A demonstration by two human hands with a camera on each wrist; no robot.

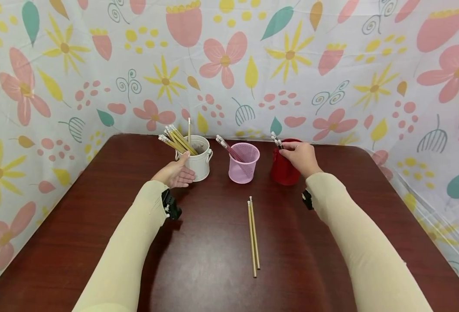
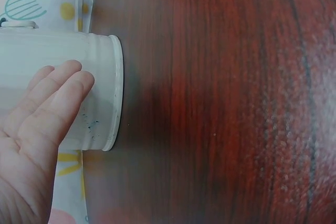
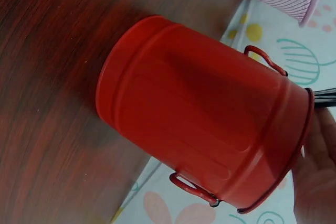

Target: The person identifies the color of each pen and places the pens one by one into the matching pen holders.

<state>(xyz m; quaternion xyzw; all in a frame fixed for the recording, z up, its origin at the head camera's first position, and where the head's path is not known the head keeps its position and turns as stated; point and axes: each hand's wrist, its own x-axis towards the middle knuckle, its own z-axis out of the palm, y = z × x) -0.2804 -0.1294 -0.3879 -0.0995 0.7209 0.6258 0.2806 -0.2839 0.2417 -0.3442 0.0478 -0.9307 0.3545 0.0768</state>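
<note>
My left hand (image 1: 178, 172) lies against the near side of a white metal bucket (image 1: 200, 167), its fingers nearly straight. In the left wrist view those fingers (image 2: 58, 95) stretch along the bucket's wall. Gold pencils (image 1: 177, 138) with white erasers lean out of that bucket. At the rim of a red bucket (image 1: 284, 169), my right hand (image 1: 302, 157) pinches black pencils (image 1: 277, 139) with white eraser ends. Their dark shafts (image 3: 325, 98) show over the red rim in the right wrist view; their lower ends are hidden inside.
Between the two buckets stands a pink mesh cup (image 1: 242, 173) with dark pink pencils (image 1: 231, 149) leaning left. Two gold pencils (image 1: 254, 236) lie on the brown table (image 1: 206, 260) in front. A flowered cloth (image 1: 229, 104) hangs behind the table.
</note>
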